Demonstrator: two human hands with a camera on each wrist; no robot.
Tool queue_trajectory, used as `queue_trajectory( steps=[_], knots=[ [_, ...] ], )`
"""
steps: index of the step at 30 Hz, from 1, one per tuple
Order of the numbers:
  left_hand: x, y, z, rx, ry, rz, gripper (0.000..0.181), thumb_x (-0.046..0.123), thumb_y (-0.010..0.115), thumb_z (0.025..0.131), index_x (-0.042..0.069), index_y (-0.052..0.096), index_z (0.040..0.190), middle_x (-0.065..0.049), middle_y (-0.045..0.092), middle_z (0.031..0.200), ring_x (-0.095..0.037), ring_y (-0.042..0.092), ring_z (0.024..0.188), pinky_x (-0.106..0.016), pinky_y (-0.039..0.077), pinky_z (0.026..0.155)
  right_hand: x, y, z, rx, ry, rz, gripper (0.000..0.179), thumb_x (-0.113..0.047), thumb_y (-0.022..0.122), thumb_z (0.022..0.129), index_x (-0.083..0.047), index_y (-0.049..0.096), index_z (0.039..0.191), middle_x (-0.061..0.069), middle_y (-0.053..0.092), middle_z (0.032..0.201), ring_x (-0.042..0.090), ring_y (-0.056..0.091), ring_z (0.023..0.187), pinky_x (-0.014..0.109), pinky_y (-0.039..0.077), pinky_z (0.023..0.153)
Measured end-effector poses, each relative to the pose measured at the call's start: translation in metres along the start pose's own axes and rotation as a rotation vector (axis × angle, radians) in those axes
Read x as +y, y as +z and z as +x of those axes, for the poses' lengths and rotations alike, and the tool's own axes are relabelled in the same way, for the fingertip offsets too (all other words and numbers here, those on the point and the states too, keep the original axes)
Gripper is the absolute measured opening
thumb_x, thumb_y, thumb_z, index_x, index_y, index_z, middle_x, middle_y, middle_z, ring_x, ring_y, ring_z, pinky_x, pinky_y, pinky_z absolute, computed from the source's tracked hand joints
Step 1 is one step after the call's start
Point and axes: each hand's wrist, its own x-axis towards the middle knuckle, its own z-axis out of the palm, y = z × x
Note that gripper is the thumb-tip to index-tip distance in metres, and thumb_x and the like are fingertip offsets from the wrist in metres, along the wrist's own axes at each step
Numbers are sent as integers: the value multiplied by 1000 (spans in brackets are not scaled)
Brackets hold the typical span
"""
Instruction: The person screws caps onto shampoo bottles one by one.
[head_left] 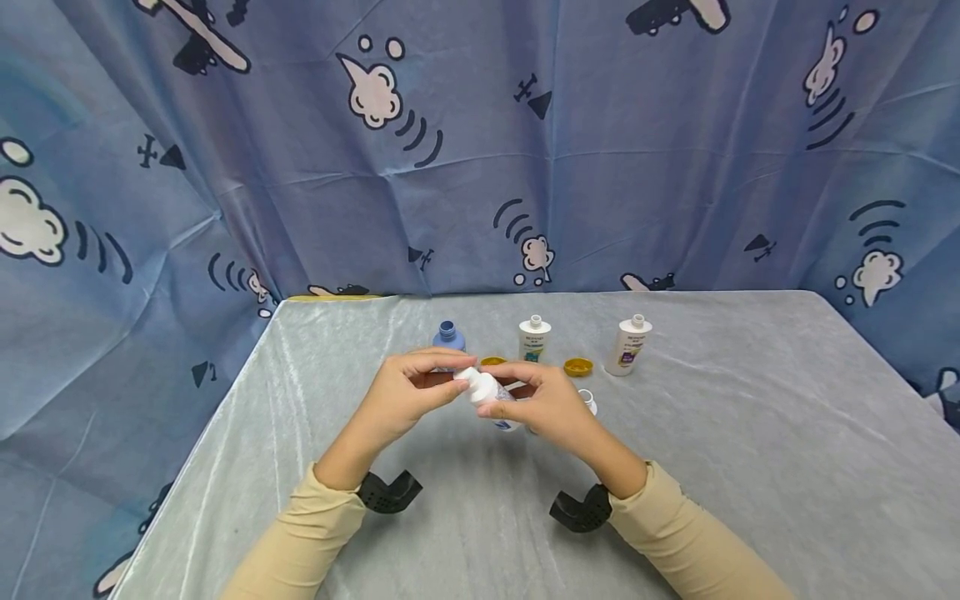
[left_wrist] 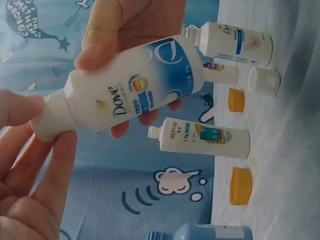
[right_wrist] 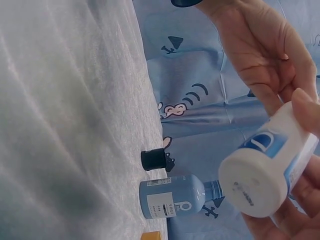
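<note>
Both hands hold a white Dove bottle with a blue label, tilted above the table. My right hand grips the body of the bottle, thumb on one side and fingers on the other. At the bottle's top, my left hand pinches the white cap between thumb and fingers. In the right wrist view the round white base of the bottle faces the camera. The neck under the cap is hidden.
Uncapped bottles stand behind the hands: a blue one, a white one with a green label, a white one with a purple label and another Dove bottle. Yellow caps, a white cap and a dark cap lie nearby.
</note>
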Motion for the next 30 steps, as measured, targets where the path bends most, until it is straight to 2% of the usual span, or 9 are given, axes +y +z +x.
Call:
queue_trajectory(
  steps=[3, 7, 9, 12, 15, 18, 25, 30],
  knots=[
    [0, -2, 0, -30, 33, 18, 31, -1, 70, 89, -8, 68, 119, -24, 64, 126, -5, 66, 104, -23, 57, 90, 0, -1, 0, -28, 1, 24, 45, -20, 85, 79, -7, 72, 120, 13, 71, 121, 26, 67, 105, 26, 59, 80],
    [1, -3, 0, -44, 31, 1, 33, -2, 70, 89, -8, 66, 121, -26, 63, 128, -5, 66, 105, -24, 57, 91, 0, -3, 0, -42, 10, 32, 46, -21, 84, 80, -7, 71, 122, 14, 70, 123, 27, 67, 105, 26, 59, 79],
    [1, -2, 0, -24, 12, -18, 35, -1, 72, 87, -7, 67, 122, -25, 63, 130, -6, 68, 103, -25, 58, 89, 0, -3, 0, -33, 14, 23, 47, -22, 84, 80, -7, 71, 122, 14, 69, 126, 27, 68, 102, 26, 59, 78],
    [2, 1, 1, 39, -29, -36, 38, 4, 76, 85, -4, 68, 121, -19, 65, 128, -9, 70, 99, -28, 59, 87, 0, -4, 1, -13, 18, 9, 47, -21, 84, 80, -7, 71, 123, 13, 68, 128, 24, 69, 97, 26, 59, 76],
    [2, 4, 2, 121, -78, -7, 35, 9, 80, 83, 0, 71, 116, -10, 71, 117, -10, 72, 93, -28, 60, 86, 0, -3, 1, -2, 13, 9, 47, -19, 85, 79, -7, 71, 122, 13, 68, 129, 24, 70, 94, 26, 59, 75],
    [0, 5, 3, 168, -116, 32, 30, 12, 81, 83, 4, 74, 111, -6, 73, 106, -11, 72, 87, -28, 60, 83, -1, -2, 1, 1, -2, 6, 46, -18, 84, 80, -5, 71, 122, 14, 68, 128, 26, 69, 99, 25, 59, 77],
    [-1, 6, 3, 172, -128, 62, 26, 15, 80, 84, 6, 75, 107, -7, 74, 102, -12, 71, 82, -28, 59, 80, -4, 0, 0, 12, -18, -17, 46, -18, 85, 79, -5, 71, 121, 13, 69, 125, 26, 67, 104, 28, 58, 83],
    [-2, 6, 2, 157, -91, 53, 27, 11, 80, 83, 1, 75, 108, -3, 74, 102, -10, 70, 84, -26, 59, 80, -3, -1, -1, 6, 8, -10, 46, -19, 85, 79, -5, 71, 121, 13, 69, 124, 26, 68, 103, 25, 59, 79]
  ],
)
